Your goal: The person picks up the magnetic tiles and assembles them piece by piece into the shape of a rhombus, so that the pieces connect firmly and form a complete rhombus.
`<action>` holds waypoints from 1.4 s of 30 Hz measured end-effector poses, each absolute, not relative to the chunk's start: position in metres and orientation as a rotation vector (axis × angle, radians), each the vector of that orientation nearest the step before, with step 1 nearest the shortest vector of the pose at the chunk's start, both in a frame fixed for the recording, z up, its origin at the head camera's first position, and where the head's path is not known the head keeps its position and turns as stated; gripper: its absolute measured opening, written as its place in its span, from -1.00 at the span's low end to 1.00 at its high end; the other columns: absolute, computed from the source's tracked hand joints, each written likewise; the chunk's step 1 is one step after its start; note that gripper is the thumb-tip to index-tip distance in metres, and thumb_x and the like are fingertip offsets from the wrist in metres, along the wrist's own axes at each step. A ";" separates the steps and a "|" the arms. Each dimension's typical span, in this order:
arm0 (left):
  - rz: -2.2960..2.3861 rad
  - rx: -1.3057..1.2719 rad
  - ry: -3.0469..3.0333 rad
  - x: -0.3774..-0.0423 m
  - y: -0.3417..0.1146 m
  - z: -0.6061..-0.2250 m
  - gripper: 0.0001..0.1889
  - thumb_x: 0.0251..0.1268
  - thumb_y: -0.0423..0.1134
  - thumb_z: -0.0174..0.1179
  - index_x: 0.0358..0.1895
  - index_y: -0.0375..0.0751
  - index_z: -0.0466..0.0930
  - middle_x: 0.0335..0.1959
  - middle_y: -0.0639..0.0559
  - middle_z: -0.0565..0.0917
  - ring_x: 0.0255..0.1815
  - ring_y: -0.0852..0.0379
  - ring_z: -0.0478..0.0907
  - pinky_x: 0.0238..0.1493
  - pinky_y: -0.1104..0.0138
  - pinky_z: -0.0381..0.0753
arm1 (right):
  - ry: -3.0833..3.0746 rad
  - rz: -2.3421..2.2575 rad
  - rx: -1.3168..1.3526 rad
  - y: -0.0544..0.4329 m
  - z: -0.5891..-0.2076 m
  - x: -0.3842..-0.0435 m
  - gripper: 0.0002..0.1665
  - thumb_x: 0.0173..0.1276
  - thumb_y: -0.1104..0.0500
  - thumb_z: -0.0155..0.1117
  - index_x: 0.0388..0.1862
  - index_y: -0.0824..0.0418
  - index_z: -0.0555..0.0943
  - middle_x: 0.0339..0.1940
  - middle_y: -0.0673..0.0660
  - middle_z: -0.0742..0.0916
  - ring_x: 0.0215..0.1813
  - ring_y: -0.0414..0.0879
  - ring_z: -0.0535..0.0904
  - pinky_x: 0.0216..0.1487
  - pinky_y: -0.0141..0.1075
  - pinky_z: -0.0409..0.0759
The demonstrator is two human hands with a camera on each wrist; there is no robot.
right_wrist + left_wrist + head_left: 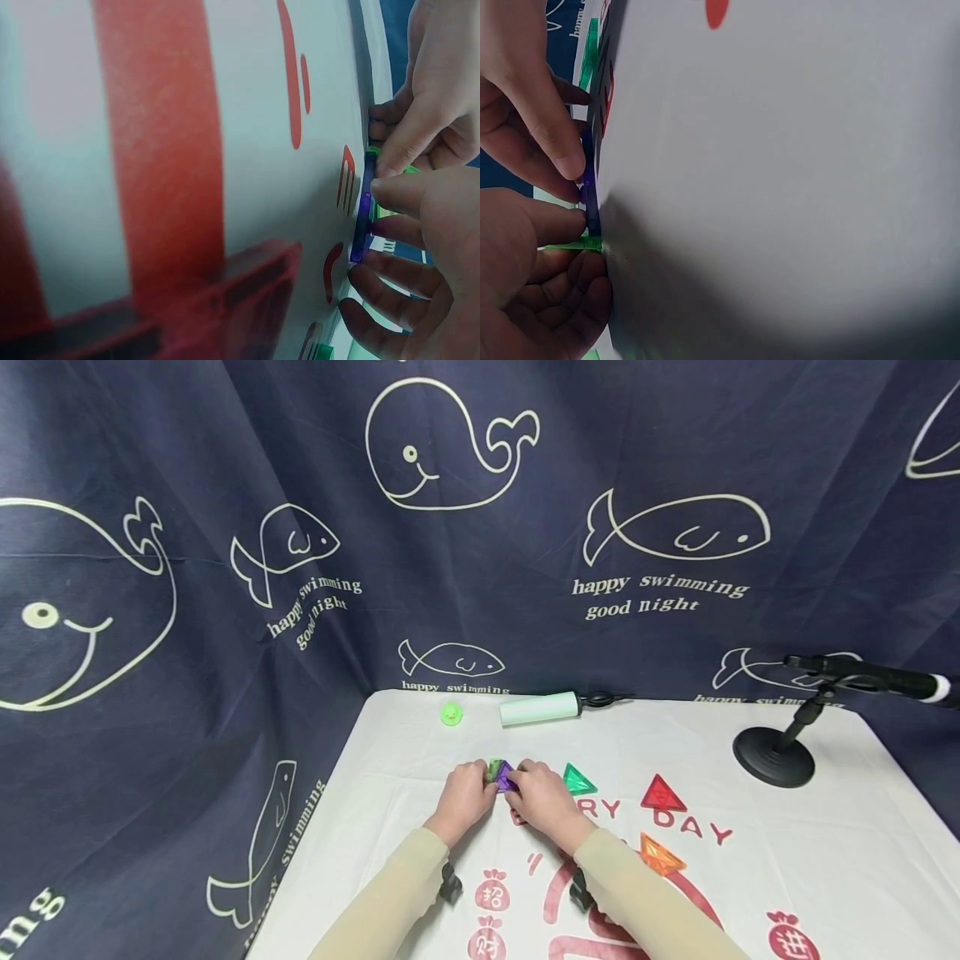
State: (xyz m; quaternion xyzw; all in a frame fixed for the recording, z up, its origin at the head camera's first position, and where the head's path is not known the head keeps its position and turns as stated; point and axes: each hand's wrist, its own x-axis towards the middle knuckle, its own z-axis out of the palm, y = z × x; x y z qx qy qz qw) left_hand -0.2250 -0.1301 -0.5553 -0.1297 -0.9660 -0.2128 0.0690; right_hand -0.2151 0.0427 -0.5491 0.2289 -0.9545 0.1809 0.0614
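My two hands meet over a pair of translucent magnetic tiles on the white cloth. The left hand [465, 797] pinches a green tile [585, 244] between thumb and fingers; most of that tile is hidden. Against it stands a purple triangular tile [504, 777], gripped by my right hand [543, 793]. In the right wrist view the purple tile [361, 229] shows edge-on beside the right thumb and fingers, its edge down at the cloth. The left thumb's tip also lies close to the purple tile.
Right of the hands lie a teal triangle tile [578, 780], a red one [662, 794] and an orange one [661, 855]. Farther back are a round green toy [451, 714] and a pale green cylinder [540, 708]. A black stand [776, 756] holds a microphone-like device at right.
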 end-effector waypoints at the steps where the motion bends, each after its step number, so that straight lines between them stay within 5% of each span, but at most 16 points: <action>1: -0.642 -0.390 -2.912 -0.225 -0.130 -0.555 -0.70 0.30 -0.28 0.44 -0.47 -0.12 0.47 -0.59 0.12 0.47 -0.56 0.15 0.41 -0.48 0.26 0.45 | -2.893 0.564 0.690 0.044 -0.549 -0.215 -0.55 0.38 0.05 0.50 0.15 0.26 0.74 -0.01 0.21 0.73 -0.01 0.11 0.68 0.03 -0.02 0.67; 9: -0.667 -0.355 -2.950 -0.225 -0.130 -0.554 -0.79 0.32 -0.27 0.43 -0.40 -0.17 0.56 -0.54 0.09 0.54 -0.50 0.16 0.48 -0.39 0.25 0.55 | -2.866 0.681 0.631 0.059 -0.542 -0.211 -0.46 0.39 0.09 0.49 0.27 0.28 0.65 0.12 0.24 0.71 0.16 0.17 0.64 0.21 0.02 0.59; 23: -0.745 -0.342 -2.957 -0.222 -0.131 -0.553 -0.76 0.32 -0.29 0.43 -0.41 -0.17 0.53 -0.56 0.11 0.49 -0.50 0.15 0.44 -0.41 0.26 0.51 | -2.864 0.660 0.459 0.119 -0.539 -0.219 -0.28 0.30 0.08 0.58 0.34 0.39 0.58 0.13 0.31 0.65 0.14 0.21 0.62 0.18 0.09 0.59; 42: -0.738 -0.351 -2.948 -0.223 -0.131 -0.556 -0.76 0.30 -0.28 0.44 -0.41 -0.15 0.52 -0.56 0.13 0.50 -0.50 0.17 0.45 -0.39 0.27 0.53 | -2.964 0.648 0.370 0.152 -0.552 -0.207 -0.51 0.28 0.07 0.60 0.06 0.35 0.74 -0.21 0.16 0.67 -0.18 0.02 0.63 -0.02 0.02 0.67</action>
